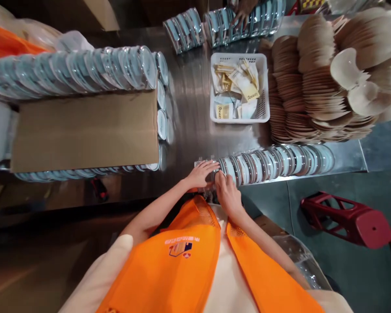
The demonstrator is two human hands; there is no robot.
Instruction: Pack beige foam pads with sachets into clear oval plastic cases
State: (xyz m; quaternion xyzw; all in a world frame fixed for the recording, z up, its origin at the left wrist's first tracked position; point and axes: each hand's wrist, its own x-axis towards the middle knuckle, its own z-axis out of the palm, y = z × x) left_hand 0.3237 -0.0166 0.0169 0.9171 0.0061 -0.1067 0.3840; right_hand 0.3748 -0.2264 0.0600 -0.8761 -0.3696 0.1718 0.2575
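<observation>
A long row of clear round plastic containers with pale blue and white inside (pixel 273 164) stands on edge along the near side of the metal table. My left hand (pixel 202 174) lies over the left end of this row, its fingers stretched out to the right. Close beside it, my right hand (pixel 227 191) presses against the same end with its fingers curled in. What the right fingers hold, if anything, is hidden behind the hand.
A white basket (pixel 240 118) holds small packets. Stacked brown moulded inserts (pixel 322 87) stand right of it. At left, a cardboard sheet (pixel 87 132) lies among rows of containers (pixel 94 69). Another person's hand (pixel 243 15) touches containers across the table. A red stool (pixel 348 219) stands lower right.
</observation>
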